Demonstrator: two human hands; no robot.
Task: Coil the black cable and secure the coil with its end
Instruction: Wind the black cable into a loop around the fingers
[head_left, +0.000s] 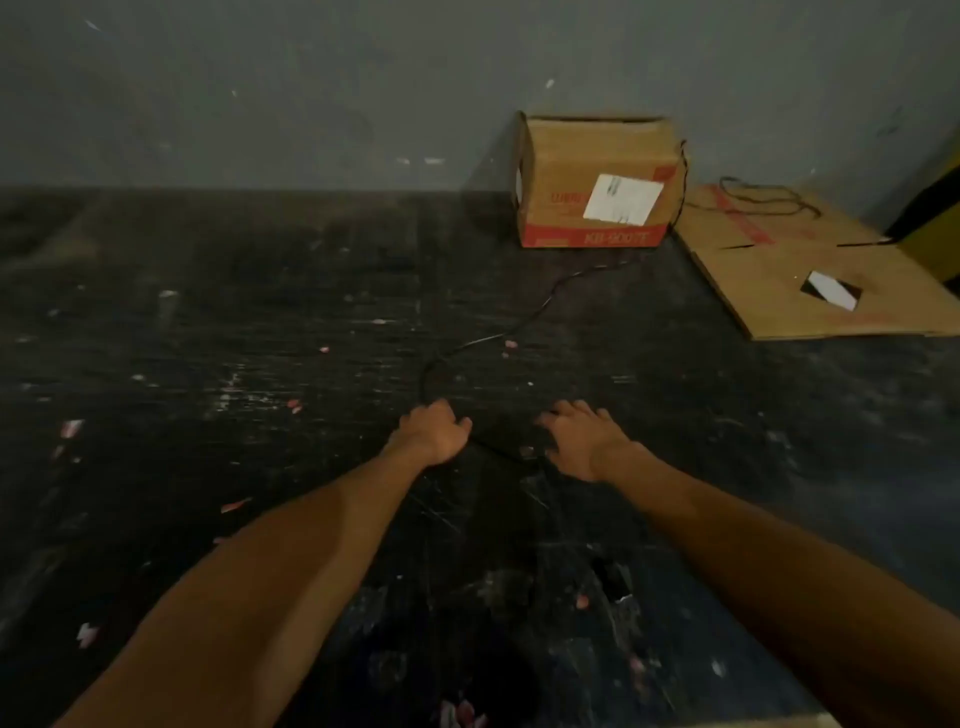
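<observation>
While the left hand (435, 430) seemingly grips the black cable (524, 322), it trails far-right; right hand (577, 435) lies spread.

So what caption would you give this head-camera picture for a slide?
Both hands, left hand and right hand, reach a black cable trailing across the dark floor toward a cardboard box.
</observation>
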